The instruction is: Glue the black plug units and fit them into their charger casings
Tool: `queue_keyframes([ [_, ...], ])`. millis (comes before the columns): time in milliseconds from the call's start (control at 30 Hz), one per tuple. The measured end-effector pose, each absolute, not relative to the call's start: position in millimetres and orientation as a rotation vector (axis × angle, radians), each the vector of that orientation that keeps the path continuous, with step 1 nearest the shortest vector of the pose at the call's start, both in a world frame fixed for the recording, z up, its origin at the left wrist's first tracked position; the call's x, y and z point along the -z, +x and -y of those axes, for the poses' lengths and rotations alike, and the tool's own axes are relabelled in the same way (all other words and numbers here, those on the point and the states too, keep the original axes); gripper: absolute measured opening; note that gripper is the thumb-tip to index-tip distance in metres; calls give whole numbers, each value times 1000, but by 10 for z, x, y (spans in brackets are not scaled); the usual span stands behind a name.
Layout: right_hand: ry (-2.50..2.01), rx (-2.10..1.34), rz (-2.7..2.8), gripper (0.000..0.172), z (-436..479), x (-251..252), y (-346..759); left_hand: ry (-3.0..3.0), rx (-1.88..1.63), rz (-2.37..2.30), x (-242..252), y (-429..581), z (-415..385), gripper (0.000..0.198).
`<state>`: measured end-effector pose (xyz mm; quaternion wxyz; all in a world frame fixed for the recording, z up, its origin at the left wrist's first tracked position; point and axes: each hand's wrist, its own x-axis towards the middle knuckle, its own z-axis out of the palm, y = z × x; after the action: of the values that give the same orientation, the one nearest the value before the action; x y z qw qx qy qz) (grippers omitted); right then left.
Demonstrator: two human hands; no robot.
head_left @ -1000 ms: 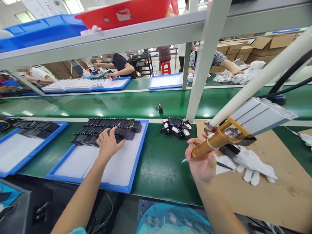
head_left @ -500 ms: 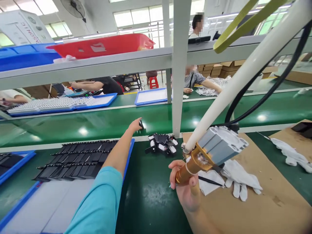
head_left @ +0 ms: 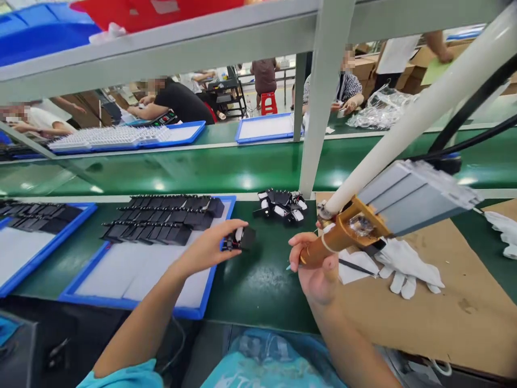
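My left hand (head_left: 205, 249) grips a small black box-shaped part (head_left: 245, 238) with a white piece and fine wires at its near end, held above the green table. My right hand (head_left: 317, 267) is curled at the lower end of a gold-coloured tube (head_left: 325, 248), which partly hides the fingers. A thin teal tip (head_left: 288, 267) shows beside those fingers; what they hold is hidden. A ribbed grey metal block (head_left: 416, 196) extends from the tube's bracket. A pile of black and white parts (head_left: 281, 206) lies between the hands, farther back.
Rows of black parts (head_left: 161, 218) fill the back of a blue-edged tray (head_left: 204, 311); another tray (head_left: 86, 222) stands farther left. White gloves (head_left: 412, 267) and a black pen-like tool (head_left: 357, 267) lie on cardboard at right. A white pole (head_left: 388, 145) slants across. Co-workers sit beyond the green belt (head_left: 194, 175).
My left hand has come back from the belt toward me, bringing the black part over the near table. The view has tilted down. My right hand stays by the gold-coloured tube.
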<state>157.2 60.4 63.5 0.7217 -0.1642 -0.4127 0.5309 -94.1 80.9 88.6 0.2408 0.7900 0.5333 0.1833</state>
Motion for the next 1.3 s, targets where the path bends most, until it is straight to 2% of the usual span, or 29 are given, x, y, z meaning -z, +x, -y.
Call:
queue_keyframes([
  [200,-446,-1165,893,31,-624,-617,1568,2031,-384,-1428,-451,-682,-234,53],
  [400,-509,-1142,902,36,-631,-598,1564,1864,-654,-1818,-248,-379,-88,79],
  [567,-482,-1130,911,31,-639,-588,1569,1784,-845,-1786,-180,-447,-119,74],
  [767,-489,-1146,908,41,-651,-570,1591,1771,-755,-1715,-350,-717,-152,66],
  [900,-502,-1133,901,42,-656,-567,1588,1655,-870,-1737,-250,-559,-163,58],
  [967,-509,-1131,896,43,-655,-569,1584,1597,-966,-1825,-150,-387,-164,63],
  [1067,-510,-1134,894,43,-656,-572,1582,1557,-1023,-1996,-50,-144,-176,90],
  [1133,-504,-1128,895,43,-659,-572,1584,1559,-1000,-2066,-39,-53,-202,99],
  [1300,-446,-1131,883,39,-658,-574,1588,1610,-930,-2063,-107,-55,-294,89],
])
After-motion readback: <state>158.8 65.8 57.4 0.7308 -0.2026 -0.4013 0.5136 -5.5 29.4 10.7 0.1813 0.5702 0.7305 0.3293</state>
